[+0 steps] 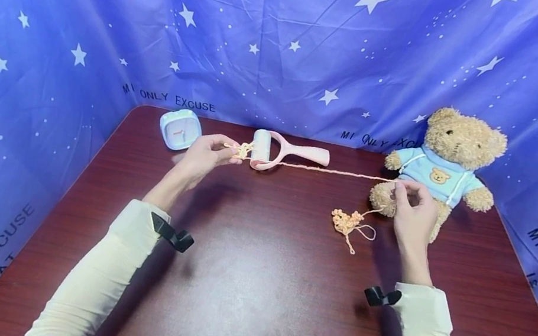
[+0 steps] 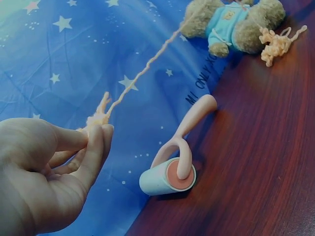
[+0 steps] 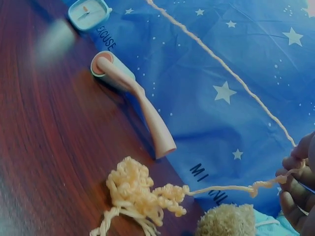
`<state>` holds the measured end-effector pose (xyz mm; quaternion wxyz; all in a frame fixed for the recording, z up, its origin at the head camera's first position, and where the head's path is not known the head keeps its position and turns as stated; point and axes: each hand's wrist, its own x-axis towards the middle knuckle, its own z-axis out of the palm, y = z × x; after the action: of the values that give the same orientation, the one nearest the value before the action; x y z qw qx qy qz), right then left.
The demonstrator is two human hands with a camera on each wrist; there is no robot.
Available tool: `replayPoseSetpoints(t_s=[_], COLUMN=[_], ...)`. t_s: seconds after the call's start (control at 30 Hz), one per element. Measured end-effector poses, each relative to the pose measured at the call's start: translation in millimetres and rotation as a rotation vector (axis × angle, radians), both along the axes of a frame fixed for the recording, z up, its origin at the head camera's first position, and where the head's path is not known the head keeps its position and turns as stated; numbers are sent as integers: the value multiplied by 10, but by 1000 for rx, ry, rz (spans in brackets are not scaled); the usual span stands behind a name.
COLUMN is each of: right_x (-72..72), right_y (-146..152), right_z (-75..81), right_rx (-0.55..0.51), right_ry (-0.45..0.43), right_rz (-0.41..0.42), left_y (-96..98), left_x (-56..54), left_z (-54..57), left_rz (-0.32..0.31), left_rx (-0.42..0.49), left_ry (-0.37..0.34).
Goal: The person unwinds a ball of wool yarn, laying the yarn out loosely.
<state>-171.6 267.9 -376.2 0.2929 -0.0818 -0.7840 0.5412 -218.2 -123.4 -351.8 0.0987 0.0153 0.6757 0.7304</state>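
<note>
A peach crocheted yarn piece (image 1: 346, 222) dangles on its cord under my right hand (image 1: 415, 212), which pinches the cord between thumb and fingers. From there the cord (image 1: 333, 171) runs taut and nearly level across to my left hand (image 1: 202, 159). My left thumb and fingertips pinch a second small crocheted piece (image 1: 242, 151) of the same yarn, partly covered by the fingers in the left wrist view. In the right wrist view the dangling piece (image 3: 130, 184) shows knobbly stitches and loose yarn ends.
A pink-handled lint roller (image 1: 304, 152) lies behind the cord. The pale blue square clock (image 1: 180, 129) stands at the back left, beyond my left hand. A teddy bear (image 1: 459, 141) in a blue hoodie sits behind my right hand. Starry blue curtain (image 1: 290, 46) surrounds the brown table (image 1: 238, 283).
</note>
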Motion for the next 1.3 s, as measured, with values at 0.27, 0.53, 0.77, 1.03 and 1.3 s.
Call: replayPoseSetpoints(t_s=[0.27,0.53,0.77,1.03,1.3], right_x=[43,77,79,61,1], right_y=[91,64,-3,-172,-705], right_z=[-112,-305,-442,-346,-188], right_rx=[237,529,626,609,531], right_ry=[-133,-275,-277,-221,-103], right_rz=[34,264,335,325,410], left_y=[-18,19,54,79,119], left_x=[-10,7,26,37,40], left_z=[0,16,2,-16,-5], left_rz=[45,10,-36,-75,-101], left_rx=[28,39,7,10,-15], left_ry=[22,5,21,43,66])
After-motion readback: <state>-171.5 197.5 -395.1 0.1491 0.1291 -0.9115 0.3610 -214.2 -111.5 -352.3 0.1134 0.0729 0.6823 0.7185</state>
